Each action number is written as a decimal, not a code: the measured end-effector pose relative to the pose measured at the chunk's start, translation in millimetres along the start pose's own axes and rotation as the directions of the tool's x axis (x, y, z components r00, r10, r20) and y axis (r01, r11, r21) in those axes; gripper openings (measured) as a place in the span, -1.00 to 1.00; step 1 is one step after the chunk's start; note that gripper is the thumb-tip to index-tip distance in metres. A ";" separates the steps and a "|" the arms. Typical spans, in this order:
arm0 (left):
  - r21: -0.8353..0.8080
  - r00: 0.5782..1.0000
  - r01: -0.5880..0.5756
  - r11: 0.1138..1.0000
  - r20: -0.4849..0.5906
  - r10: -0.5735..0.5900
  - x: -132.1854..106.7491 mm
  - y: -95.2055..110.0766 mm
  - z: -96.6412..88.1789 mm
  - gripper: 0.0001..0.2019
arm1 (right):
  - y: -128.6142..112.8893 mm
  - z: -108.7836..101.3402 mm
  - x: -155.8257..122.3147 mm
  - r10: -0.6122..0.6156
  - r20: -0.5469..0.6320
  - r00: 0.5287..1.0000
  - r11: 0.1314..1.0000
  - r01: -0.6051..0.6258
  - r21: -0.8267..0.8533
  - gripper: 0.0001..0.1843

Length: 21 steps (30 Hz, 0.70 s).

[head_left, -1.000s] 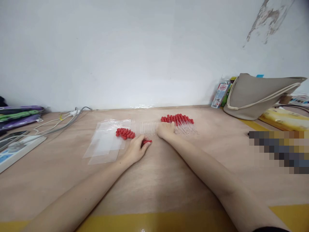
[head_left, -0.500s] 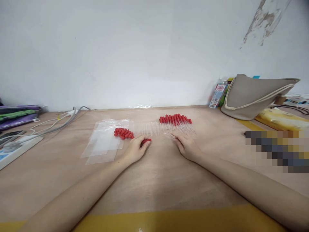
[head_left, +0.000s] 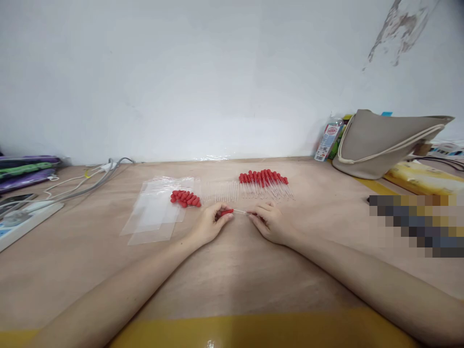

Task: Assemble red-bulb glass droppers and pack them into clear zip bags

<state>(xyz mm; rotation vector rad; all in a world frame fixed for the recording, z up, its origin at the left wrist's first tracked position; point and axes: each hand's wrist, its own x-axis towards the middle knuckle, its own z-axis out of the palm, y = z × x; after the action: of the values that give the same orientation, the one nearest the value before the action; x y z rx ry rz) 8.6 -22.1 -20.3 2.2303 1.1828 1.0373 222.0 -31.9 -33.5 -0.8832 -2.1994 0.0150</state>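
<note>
Left hand (head_left: 208, 226) pinches the red rubber bulb (head_left: 227, 211), right hand (head_left: 271, 223) pinches the glass pipette tube (head_left: 240, 211) just beyond its fingertips; holding both level and in line looks wisest.

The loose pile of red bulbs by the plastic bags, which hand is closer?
Left. The left hand, holding a dropper's bulb, sits just right of the pile of red bulbs; the right hand, on its glass tube, is farther right.
</note>
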 end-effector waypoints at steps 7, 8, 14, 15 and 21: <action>-0.044 0.999 -0.037 0.998 0.029 0.038 -2.3 0.9 -1.5 -0.83 | -1.8 0.7 1.6 0.021 0.014 1.000 0.996 -0.022 0.090 -0.79; -0.056 0.998 -0.047 0.997 0.043 0.049 -3.2 1.3 -2.0 -0.83 | -1.4 0.3 1.7 0.031 0.032 0.999 0.991 -0.035 0.126 -0.78; -0.041 0.979 -0.144 0.989 0.140 0.148 -7.5 2.4 -3.4 -0.82 | 5.6 -3.7 2.4 0.002 0.143 0.990 0.986 -0.026 0.166 -0.75; -0.028 0.975 -0.152 0.988 0.157 0.155 -8.1 2.1 -3.0 -0.82 | 6.0 -4.5 2.6 -0.012 0.151 0.988 0.992 -0.007 0.129 -0.76; 0.060 0.972 -0.161 0.985 0.184 0.148 -10.2 2.5 -1.9 -0.82 | -0.1 -7.9 3.2 -0.022 0.148 0.989 0.995 0.035 -0.089 -0.75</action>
<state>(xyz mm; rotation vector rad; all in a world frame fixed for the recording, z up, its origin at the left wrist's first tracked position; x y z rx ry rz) 4.7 -32.0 -21.8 2.4485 0.9996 0.8393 225.5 -32.0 -25.8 -0.9267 -2.3661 -0.0352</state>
